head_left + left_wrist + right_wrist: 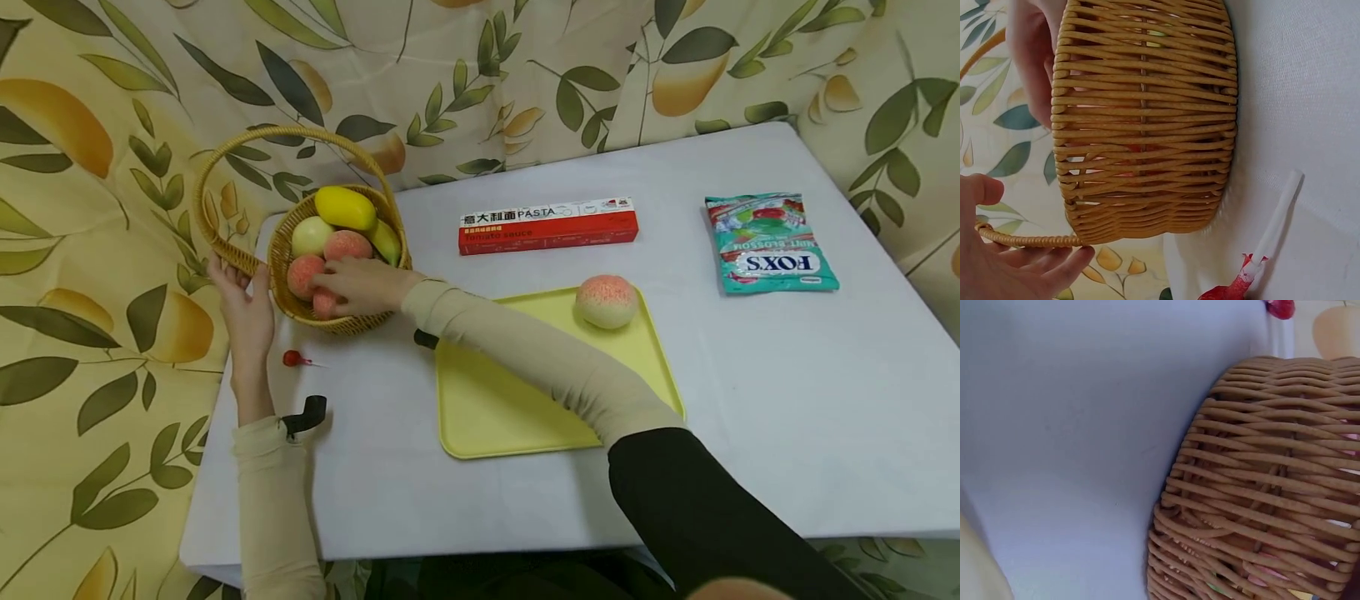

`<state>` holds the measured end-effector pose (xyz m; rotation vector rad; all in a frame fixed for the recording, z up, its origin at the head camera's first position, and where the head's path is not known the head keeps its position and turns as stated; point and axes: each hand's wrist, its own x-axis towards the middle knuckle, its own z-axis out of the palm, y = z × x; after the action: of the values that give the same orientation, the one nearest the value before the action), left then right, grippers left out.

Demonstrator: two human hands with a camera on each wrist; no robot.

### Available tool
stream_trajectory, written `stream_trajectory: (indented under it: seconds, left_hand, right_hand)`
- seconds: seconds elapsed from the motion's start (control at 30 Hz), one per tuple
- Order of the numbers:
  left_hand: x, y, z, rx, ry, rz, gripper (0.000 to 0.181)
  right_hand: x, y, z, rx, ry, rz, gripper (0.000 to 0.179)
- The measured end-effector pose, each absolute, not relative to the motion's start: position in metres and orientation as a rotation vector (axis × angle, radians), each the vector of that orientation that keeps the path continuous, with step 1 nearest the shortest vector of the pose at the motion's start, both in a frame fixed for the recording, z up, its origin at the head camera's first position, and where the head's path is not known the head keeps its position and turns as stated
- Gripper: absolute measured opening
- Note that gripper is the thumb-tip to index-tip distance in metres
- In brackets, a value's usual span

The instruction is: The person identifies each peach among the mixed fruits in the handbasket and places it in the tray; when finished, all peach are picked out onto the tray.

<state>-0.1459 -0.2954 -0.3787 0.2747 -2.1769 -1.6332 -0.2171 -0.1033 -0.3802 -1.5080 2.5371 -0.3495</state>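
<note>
A wicker basket (341,325) stands at the table's left end. My left hand (247,312) holds its handle (296,132) near the foot; in the left wrist view the thumb (988,189) and fingers lie on either side of it. My right hand (371,285) reaches over the rim, its fingers around a small pink peach (325,305) at the front. Beside it in the basket are two more peaches (348,245), a pale green round fruit (312,237), a yellow mango-like fruit (345,207) and a banana-like yellow-green fruit (386,242). The basket wall hides the right fingertips in the right wrist view.
A yellow tray (480,417) under my right forearm bears one pink-and-cream peach (607,302). Behind it lies a red-and-white pasta box (548,227); a teal Fox's candy bag (770,243) is at right. A red lollipop (292,358) lies before the basket, near my left wrist.
</note>
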Motion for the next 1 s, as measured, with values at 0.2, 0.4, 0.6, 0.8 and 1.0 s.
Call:
stream_trajectory:
  seconds: [0.2,0.4,0.6,0.8,1.0]
  left_hand:
    - [-0.151,-0.295,-0.371,0.28,-2.187,-1.616,0.07]
    - [-0.152,-0.298,-0.376,0.312,-2.198,-1.585,0.066]
    - [-0.157,-0.297,-0.374,0.278,-2.217,-1.576,0.064]
    - [-0.155,-0.296,-0.374,0.285,-2.215,-1.562,0.065]
    - [-0.152,-0.296,-0.376,0.28,-2.21,-1.554,0.064]
  right_hand:
    - [-0.222,-0.104,-0.376,-1.349,2.47,-0.467,0.052]
    - [-0.222,-0.106,-0.378,-1.259,2.391,-0.555,0.056]
    - [-0.226,-0.1,-0.379,-1.325,2.465,-0.665,0.048]
    - [-0.221,-0.09,-0.38,-1.47,2.526,-0.761,0.052]
    - [-0.217,-0.068,-0.373,-1.433,2.576,-0.99,0.058]
